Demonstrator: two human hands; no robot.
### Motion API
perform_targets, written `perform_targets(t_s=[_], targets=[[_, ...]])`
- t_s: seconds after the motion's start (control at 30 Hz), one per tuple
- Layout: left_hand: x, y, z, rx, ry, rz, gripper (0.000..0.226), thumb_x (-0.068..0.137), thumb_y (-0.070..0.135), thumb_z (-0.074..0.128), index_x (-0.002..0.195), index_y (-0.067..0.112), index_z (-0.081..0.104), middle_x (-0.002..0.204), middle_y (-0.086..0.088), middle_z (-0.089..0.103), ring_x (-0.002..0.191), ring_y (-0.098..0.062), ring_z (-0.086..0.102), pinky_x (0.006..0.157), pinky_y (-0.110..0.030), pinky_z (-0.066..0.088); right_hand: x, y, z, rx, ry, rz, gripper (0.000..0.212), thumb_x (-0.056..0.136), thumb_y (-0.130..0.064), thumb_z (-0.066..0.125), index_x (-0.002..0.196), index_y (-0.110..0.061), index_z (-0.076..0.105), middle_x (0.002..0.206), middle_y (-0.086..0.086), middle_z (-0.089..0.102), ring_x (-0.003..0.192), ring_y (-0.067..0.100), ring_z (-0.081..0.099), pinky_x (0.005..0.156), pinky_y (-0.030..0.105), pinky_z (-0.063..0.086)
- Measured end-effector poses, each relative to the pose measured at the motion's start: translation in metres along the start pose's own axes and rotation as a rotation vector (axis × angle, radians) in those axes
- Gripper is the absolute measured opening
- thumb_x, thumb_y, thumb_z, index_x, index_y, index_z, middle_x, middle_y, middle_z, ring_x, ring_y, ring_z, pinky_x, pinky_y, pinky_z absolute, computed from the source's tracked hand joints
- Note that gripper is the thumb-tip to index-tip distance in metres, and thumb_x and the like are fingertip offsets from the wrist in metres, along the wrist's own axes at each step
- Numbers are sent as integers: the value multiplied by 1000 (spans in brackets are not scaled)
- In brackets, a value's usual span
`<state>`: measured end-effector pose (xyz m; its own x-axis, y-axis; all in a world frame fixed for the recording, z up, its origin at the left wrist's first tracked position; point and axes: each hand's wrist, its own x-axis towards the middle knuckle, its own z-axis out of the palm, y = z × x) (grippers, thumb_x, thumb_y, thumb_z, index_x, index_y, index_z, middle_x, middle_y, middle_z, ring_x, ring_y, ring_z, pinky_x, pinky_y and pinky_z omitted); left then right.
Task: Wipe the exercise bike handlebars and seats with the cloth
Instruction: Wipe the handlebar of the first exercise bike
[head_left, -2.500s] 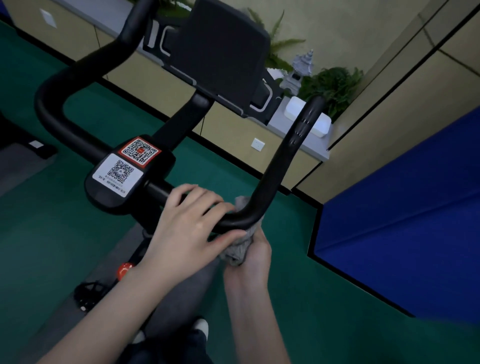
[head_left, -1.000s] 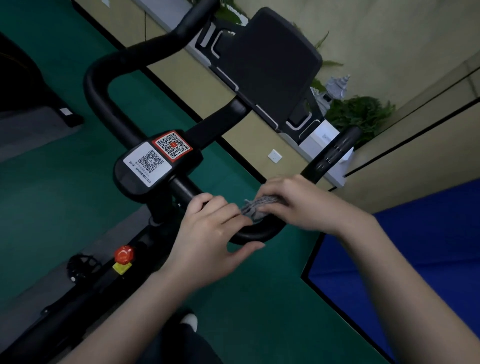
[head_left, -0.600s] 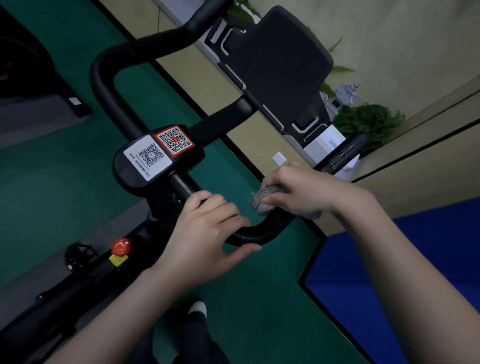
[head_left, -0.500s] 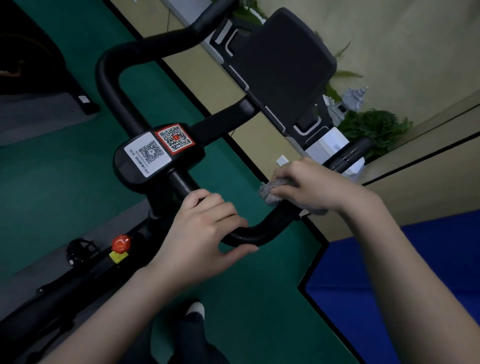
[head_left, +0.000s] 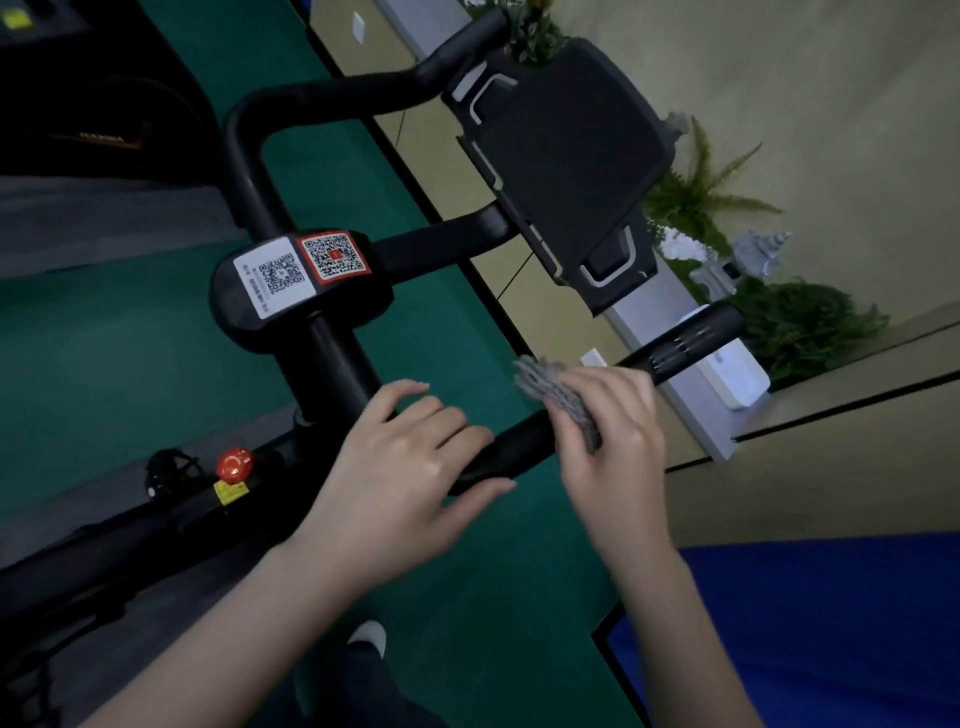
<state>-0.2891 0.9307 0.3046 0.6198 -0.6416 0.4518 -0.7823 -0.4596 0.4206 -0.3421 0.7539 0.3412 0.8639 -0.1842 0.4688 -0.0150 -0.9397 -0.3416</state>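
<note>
The black handlebar (head_left: 511, 447) of an exercise bike runs across the middle of the view, with its right grip end (head_left: 691, 340) pointing up right. My left hand (head_left: 400, 478) grips the bar near its lower bend, fingers over the top and thumb underneath. My right hand (head_left: 618, 441) holds a grey cloth (head_left: 558, 397) wrapped round the right arm of the bar just beyond the bend. The seat is out of view.
A centre hub with two QR stickers (head_left: 301, 273) and a black tablet holder (head_left: 566, 166) sit ahead. A red knob (head_left: 235, 464) is on the frame below. Green floor, a blue mat (head_left: 831, 623) at right, a white ledge with plants (head_left: 800, 322), another machine at top left.
My right hand with the cloth slid up the right arm of the bar from the bend, then came back down a little. The left hand kept its grip. The view has tilted.
</note>
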Motion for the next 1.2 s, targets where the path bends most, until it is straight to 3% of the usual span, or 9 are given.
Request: perform_targets(t_s=[0.1,0.23,0.4,0.57,0.73,0.83,0.93,1.1,1.2], targets=[[-2,4,3,5,10,-34,36,91,49,52,96,18,68,80,6,63,71,-19,61,83,-39,44,-11,1,8,46,207,64,22,82,5,69,105,4,68,102,11,65,101,13,46,93,8,33],[-3,7,4,-1,23,-55,34,91,48,52,95,18,68,78,7,61,67,-18,59,72,-36,42,-21,-3,18,121,252,44,23,80,10,68,103,6,68,103,13,64,101,18,49,93,12,37],[-5,11,7,-26,62,-93,34,90,48,54,95,18,69,79,8,62,68,-16,60,72,-34,39,-23,10,20,148,387,80,22,86,3,62,108,7,65,109,11,58,102,13,48,92,9,37],[-5,12,7,-63,100,-114,30,87,47,59,94,19,70,79,9,63,70,-15,61,72,-33,38,-36,0,35,264,418,39,24,84,8,64,108,7,63,114,5,50,102,25,55,93,15,42],[-5,11,8,-81,130,-116,30,85,47,61,93,20,70,78,9,63,69,-14,60,71,-35,39,-26,11,33,316,538,203,22,83,14,63,105,10,63,112,19,50,108,-3,49,86,6,42],[-5,11,8,-77,135,-120,32,86,49,59,93,20,70,78,9,63,69,-13,59,71,-37,40,-37,0,39,375,535,185,20,82,12,65,102,12,63,109,19,50,103,13,55,87,10,45],[-5,13,8,-72,135,-128,32,85,49,60,93,20,71,79,10,63,70,-12,59,72,-38,40,-51,-2,40,412,530,198,20,84,7,67,103,12,62,107,18,51,103,6,56,87,11,46],[-6,12,8,-74,116,-128,33,87,50,57,94,22,71,81,11,64,72,-13,61,73,-35,39,-73,-9,37,612,601,559,20,88,-24,63,108,-22,61,110,12,61,103,11,63,83,21,53],[-6,10,7,-59,93,-117,33,88,50,55,96,22,71,83,11,65,73,-12,61,74,-35,38,-83,-18,40,725,586,859,16,92,-18,64,105,-26,59,106,4,67,94,7,67,75,16,52]])
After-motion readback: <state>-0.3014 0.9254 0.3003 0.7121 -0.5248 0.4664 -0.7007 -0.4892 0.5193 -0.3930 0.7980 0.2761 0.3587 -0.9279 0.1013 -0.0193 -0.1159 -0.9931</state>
